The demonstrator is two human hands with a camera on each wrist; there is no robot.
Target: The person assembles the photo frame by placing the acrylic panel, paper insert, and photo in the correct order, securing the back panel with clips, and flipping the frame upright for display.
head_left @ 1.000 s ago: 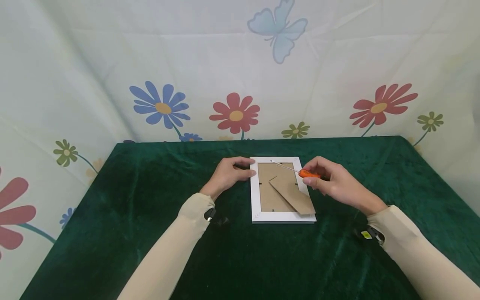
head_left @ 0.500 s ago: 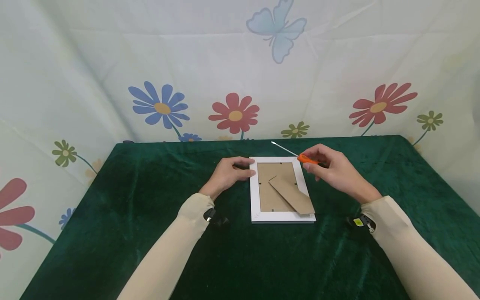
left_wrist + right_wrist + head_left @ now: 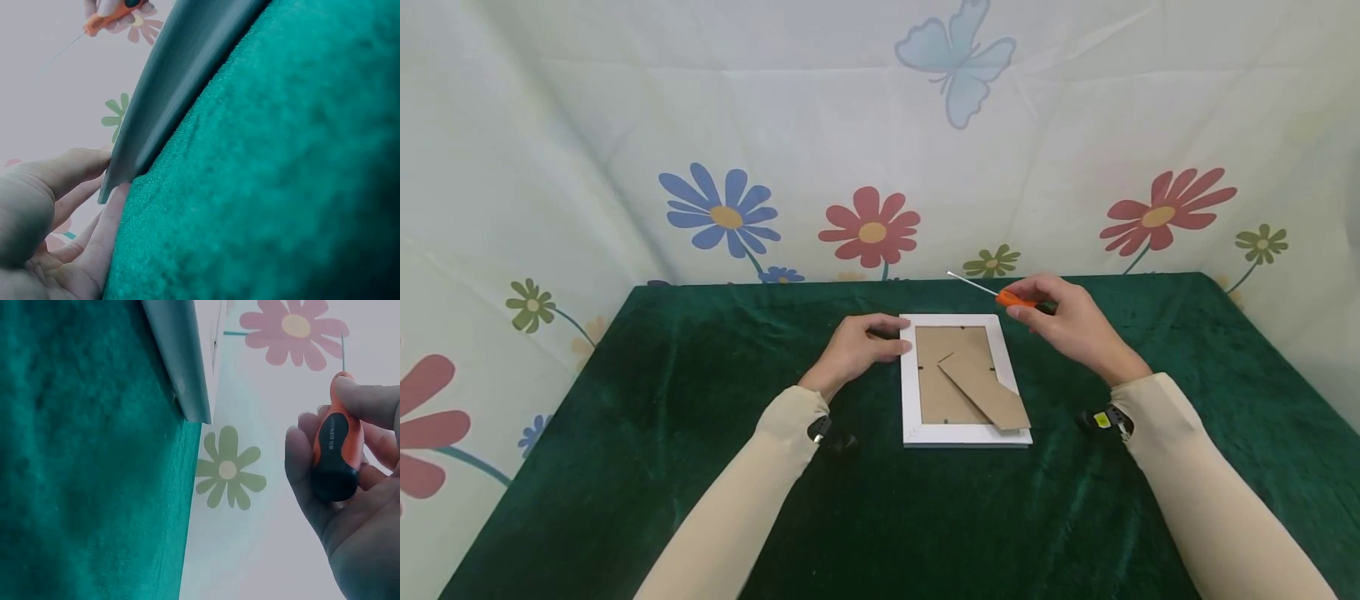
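A white picture frame (image 3: 912,392) lies face down on the green cloth, its brown backing board (image 3: 951,340) showing. The backing's stand flap (image 3: 988,392) slants toward the lower right corner. At the frame's upper left edge, my left hand (image 3: 853,350) pinches the border between thumb and fingers; the left wrist view shows the thumb (image 3: 75,165) on one face. My right hand (image 3: 1067,321) holds a screwdriver (image 3: 1017,298) by its orange and black handle (image 3: 337,456), raised above the frame's far right corner. The screwdriver's thin shaft points left, apart from the frame.
A green velvet cloth (image 3: 737,500) covers the table. Behind it and at the sides hangs a pale curtain (image 3: 820,108) printed with flowers and a butterfly. Small dark cameras sit at both wrists.
My right hand has lifted the screwdriver away from the frame's top edge, up and toward the back. My left hand and the frame have stayed put.
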